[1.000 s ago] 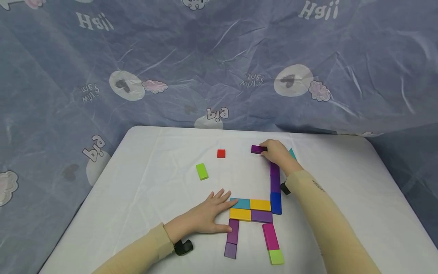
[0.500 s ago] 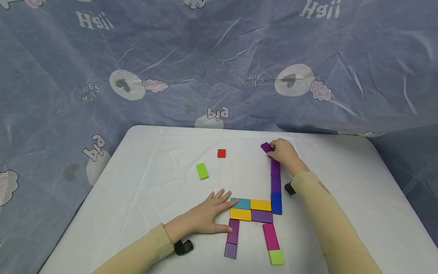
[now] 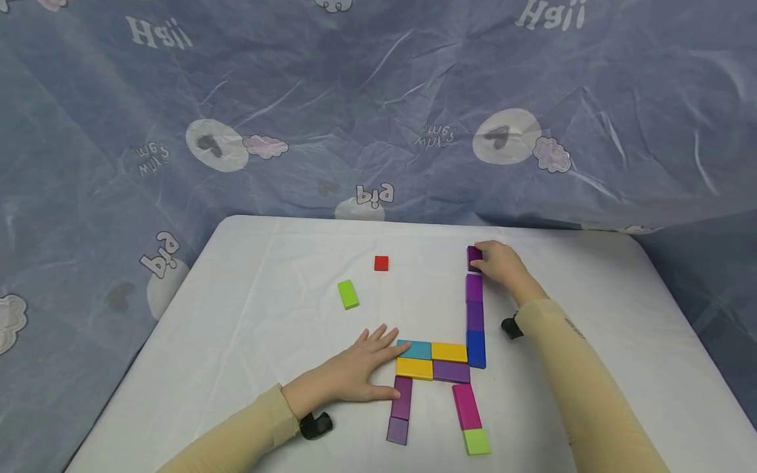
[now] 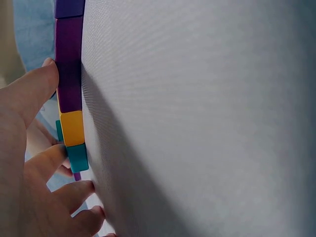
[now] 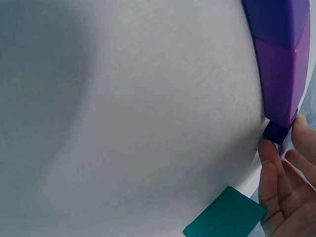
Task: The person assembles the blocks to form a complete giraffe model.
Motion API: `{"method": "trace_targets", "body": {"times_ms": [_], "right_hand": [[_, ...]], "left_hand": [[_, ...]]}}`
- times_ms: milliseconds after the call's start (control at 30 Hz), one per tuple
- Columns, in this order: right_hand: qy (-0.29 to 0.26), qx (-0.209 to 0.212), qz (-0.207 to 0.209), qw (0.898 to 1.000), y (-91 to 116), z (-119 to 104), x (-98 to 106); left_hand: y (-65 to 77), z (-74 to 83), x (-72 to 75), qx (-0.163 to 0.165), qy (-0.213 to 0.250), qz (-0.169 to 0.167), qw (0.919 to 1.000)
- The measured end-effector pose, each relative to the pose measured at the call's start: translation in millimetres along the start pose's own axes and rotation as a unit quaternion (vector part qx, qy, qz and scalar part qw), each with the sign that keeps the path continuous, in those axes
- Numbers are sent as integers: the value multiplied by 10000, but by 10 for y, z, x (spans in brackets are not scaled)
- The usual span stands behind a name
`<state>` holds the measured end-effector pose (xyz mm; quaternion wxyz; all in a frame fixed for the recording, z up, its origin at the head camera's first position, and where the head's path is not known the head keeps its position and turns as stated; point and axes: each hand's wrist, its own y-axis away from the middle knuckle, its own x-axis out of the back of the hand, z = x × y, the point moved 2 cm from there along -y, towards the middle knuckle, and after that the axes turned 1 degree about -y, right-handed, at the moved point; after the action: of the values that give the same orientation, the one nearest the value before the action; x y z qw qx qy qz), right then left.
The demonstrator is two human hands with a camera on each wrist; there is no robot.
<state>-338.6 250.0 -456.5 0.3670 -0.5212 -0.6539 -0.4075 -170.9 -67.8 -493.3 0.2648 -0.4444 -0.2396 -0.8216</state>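
My right hand (image 3: 503, 266) pinches a dark purple block (image 3: 474, 254) at the far end of an upright column. In the head view a narrow gap parts it from the purple block (image 3: 474, 288) below; a violet block (image 3: 475, 316) and a blue block (image 3: 476, 349) continue the line. My left hand (image 3: 351, 372) lies with fingers spread. Its index fingertip touches the teal block (image 3: 418, 350), and its thumb tip rests on a purple block (image 3: 402, 397). Beside the teal one are two yellow blocks (image 3: 449, 353) and a purple block (image 3: 451, 372).
A red cube (image 3: 381, 263) and a loose lime block (image 3: 348, 294) lie on the white table (image 3: 284, 276). Below the body are a magenta block (image 3: 466, 406), a lime block (image 3: 476, 441) and a mauve block (image 3: 397, 431). A green-teal piece (image 5: 224, 215) lies near the right hand.
My right hand has moved right with the dark purple block and turned it from crosswise to lengthwise, in line with the column. The left hand has stayed in place.
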Motion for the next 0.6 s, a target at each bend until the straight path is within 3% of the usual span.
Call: {"method": "trace_targets", "body": {"times_ms": [600], "right_hand": [[-33,49,-58,10000,72,2,1]], "left_hand": [[5,-2,-1,13,12,-10,10000]]}}
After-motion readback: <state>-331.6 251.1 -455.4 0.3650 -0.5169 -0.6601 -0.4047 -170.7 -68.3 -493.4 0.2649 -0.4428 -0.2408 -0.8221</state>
